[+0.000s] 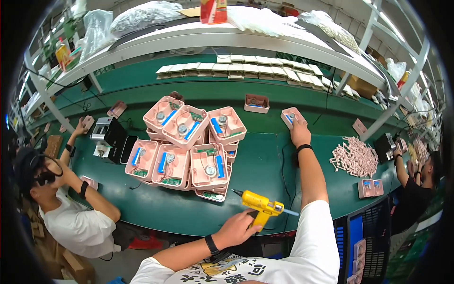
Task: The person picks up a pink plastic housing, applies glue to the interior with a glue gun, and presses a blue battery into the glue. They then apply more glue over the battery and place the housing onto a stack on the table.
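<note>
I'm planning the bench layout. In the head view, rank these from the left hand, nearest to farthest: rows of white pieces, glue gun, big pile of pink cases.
From the left hand:
1. Yellow glue gun: gripped in it.
2. Big pile of pink cases: ahead and to the left.
3. Rows of white pieces: ahead, beyond the pile, toward the back.

Lit brightly and fairly evenly, seemingly from overhead, nearly washed out on the white shelf and the white sleeve. Shaded softly around the stacked pink trays, darker beneath the shelf. Glinting faintly on the plastic bag. Reasonably sharp at the centre across the green surface, softer and smeared toward the sides. Bowed strongly along straight edges, then fading to black around the rounded rim
</note>
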Demonstrator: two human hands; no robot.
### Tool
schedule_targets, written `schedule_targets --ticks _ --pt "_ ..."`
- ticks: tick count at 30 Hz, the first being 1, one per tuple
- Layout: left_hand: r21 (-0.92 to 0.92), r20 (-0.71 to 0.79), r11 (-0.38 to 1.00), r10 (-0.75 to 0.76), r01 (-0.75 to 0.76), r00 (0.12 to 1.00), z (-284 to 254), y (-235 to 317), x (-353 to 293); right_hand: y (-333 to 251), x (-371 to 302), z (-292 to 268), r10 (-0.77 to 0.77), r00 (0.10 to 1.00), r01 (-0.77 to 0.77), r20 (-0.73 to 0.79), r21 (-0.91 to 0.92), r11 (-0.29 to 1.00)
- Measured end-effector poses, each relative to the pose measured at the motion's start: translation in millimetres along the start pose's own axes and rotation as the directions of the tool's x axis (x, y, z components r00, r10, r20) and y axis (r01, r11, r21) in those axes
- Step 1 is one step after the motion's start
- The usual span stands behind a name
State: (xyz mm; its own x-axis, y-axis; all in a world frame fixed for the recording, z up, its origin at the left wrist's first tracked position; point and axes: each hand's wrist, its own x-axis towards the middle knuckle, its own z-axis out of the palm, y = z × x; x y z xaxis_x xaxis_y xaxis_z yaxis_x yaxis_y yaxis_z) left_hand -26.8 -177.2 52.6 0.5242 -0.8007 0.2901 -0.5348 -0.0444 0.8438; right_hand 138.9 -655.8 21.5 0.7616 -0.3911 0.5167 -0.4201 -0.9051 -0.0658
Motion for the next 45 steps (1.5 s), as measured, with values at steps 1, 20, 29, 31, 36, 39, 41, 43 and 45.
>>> schedule_targets --ticks 1,20,29,31,36,39,41,43,45 --pt "-0.017 -0.003 0.998 0.065 -0.065 0.998 0 2 -1 3 -1 -3 -0.004 0.997 0.003 0.081 0.009 1.000" --pt "-0.025 0.080 0.999 0.039 -0.037 0.996 -1 12 -26 -61 -17 -76 -0.169 0.985 0.169 0.023 0.002 0.986" --pt "-0.077 -0.017 0.992 0.096 -0.097 0.995 3 0 -27 -91 -19 -80 -0.007 0.943 0.017 0.333 -0.029 0.999" --pt "-0.055 0.022 0.995 0.080 -0.078 0.997 3 0 -29 -82 -18 -79 0.008 0.948 0.006 0.318 -0.042 0.999" --pt "-0.014 0.085 1.000 0.015 -0.014 0.996 -1 -8 -39 -50 -32 -99 0.264 0.931 -0.337 0.250 0.868 0.364" --pt "-0.042 0.072 0.999 0.013 -0.010 0.997 1 -6 -40 -65 -68 -150 0.227 0.754 -0.516 0.617 0.769 -0.377" --pt "-0.069 0.051 0.997 0.027 -0.024 0.998 1 -3 -40 -76 -99 -163 0.127 0.715 -0.566 0.687 0.676 -0.471" --pt "-0.066 0.071 0.997 0.045 -0.040 0.996 4 -2 -44 -91 -130 -172 0.081 0.690 -0.589 0.719 0.623 -0.515" --pt "-0.039 0.092 0.997 0.072 -0.069 0.993 7 -2 -49 -109 -165 -180 0.054 0.672 -0.579 0.738 0.570 -0.583"
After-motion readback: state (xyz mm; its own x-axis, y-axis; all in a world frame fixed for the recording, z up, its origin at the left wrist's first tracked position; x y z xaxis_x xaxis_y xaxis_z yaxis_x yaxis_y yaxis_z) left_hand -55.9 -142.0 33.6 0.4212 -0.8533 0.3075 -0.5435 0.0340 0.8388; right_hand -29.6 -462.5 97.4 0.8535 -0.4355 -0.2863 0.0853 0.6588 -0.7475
